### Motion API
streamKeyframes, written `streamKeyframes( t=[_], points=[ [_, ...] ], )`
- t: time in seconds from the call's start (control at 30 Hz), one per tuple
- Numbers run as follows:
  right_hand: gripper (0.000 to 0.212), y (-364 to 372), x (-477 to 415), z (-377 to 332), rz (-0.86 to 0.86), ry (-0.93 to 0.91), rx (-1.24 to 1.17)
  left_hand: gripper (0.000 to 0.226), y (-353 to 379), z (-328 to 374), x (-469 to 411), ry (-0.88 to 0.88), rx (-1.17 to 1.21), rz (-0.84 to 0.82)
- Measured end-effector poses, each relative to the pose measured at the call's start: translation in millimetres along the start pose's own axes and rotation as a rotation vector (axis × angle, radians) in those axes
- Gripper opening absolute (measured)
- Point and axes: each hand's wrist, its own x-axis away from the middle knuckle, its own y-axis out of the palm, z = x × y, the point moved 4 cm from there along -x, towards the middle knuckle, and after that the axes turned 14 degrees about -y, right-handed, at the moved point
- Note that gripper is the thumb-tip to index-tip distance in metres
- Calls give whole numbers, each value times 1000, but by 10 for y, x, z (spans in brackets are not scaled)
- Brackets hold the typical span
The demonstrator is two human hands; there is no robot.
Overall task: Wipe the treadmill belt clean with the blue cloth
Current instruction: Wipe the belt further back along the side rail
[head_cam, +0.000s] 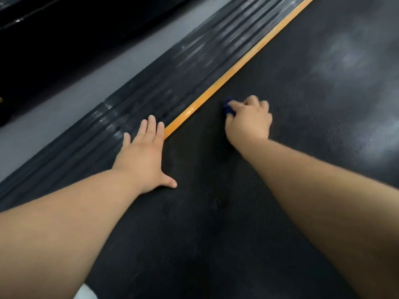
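Right hand (248, 119) is clamping blue cloth (228, 107) against treadmill belt (302, 104), scrubbing; left hand (143, 154), fingers flat and apart, is bracing for support.

floor (64, 100): grey, smooth | upper left: black glossy equipment base (54, 29)

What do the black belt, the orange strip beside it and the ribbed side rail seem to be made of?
Belt: likely rubber or PVC, matt black; a fine dotted weave texture shows. Orange strip: probably hard plastic, glossy; it carries a bright highlight. Side rail: moulded rubber or plastic, I would guess; dark raised ribs with a dull sheen.
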Motion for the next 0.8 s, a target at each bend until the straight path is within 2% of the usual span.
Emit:
streamKeyframes(
  t=[0.03,0.13,0.2,0.27,0.33,0.4,0.47,0.53,0.6,0.67,0.7,0.8],
  points=[
    [37,17,88,-190,-25,-97,31,145,-2,-4,-2,1,-15,-3],
    [37,180,585,-761,-121,-613,-31,137,-106,-71,4,14,-42,-34],
    [37,180,509,-675,-159,-756,-27,132,-184,-117,-25,37,-54,-59],
    [38,124,171,-434,-75,-647,82,132,-187,-135,-43,43,-46,-96],
    [38,49,-152,-201,-1,-386,142,134,-131,-107,-32,19,-28,-108],
    [37,15,-323,-126,41,-107,83,132,-150,-56,-14,13,-23,-91],
    [35,45,-276,-276,9,44,-8,129,-203,-52,28,8,-22,-110],
    [33,141,-63,-544,-12,-49,-48,127,-237,-71,26,8,-27,-110],
    [35,177,207,-774,-34,-282,-90,126,-249,-74,22,18,-31,-108],
    [37,131,111,-689,-37,-391,-92,127,-238,-83,11,13,-31,-115],
    [38,91,-47,-526,-32,-307,-69,128,-227,-85,8,12,-29,-119],
    [44,-117,-532,196,32,236,-177,129,-169,-118,-31,29,-57,-97]
  ],
)
